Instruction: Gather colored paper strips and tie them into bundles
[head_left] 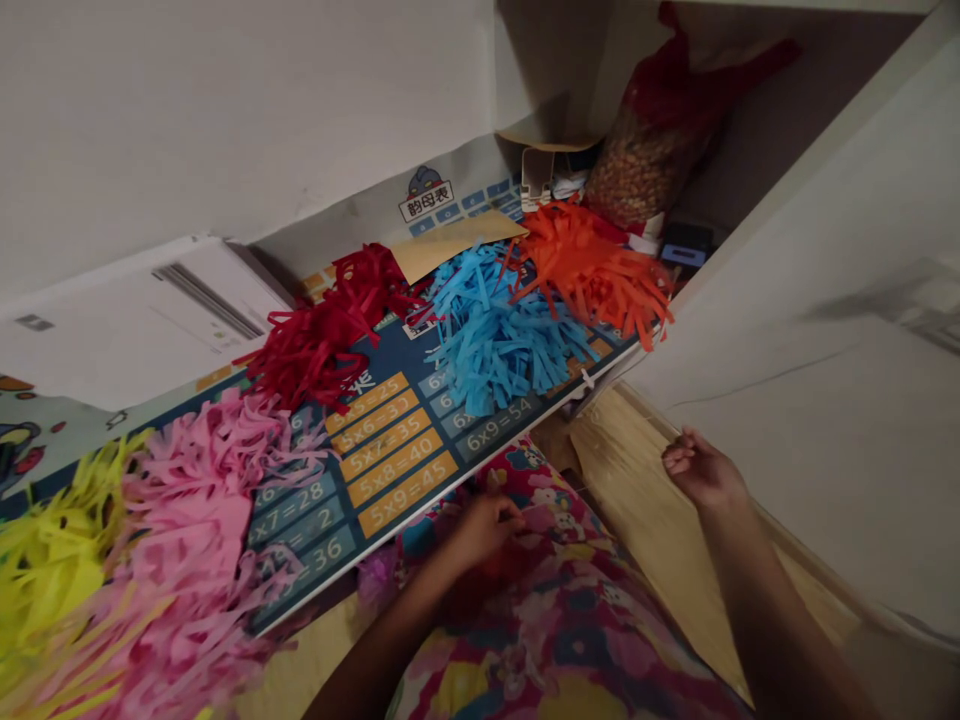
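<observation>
My left hand [486,522] rests on my lap against flowered cloth [555,620], fingers curled together just below the table's front edge; what they pinch, if anything, is hidden. My right hand [697,466] hovers to the right over the wooden floor [637,480], fingers loosely curled in with nothing visible in them. On the table, a multiplication chart [390,460] carries piles of cut paper strips: yellow [52,560], pink [195,500], dark red [322,330], blue [495,330] and orange [592,260].
A white wall or door panel [825,330] stands close on the right. At the back right corner sit a red mesh bag of nuts [652,150] and a small cardboard box [540,170]. A white air-conditioner unit [150,320] shows at the left.
</observation>
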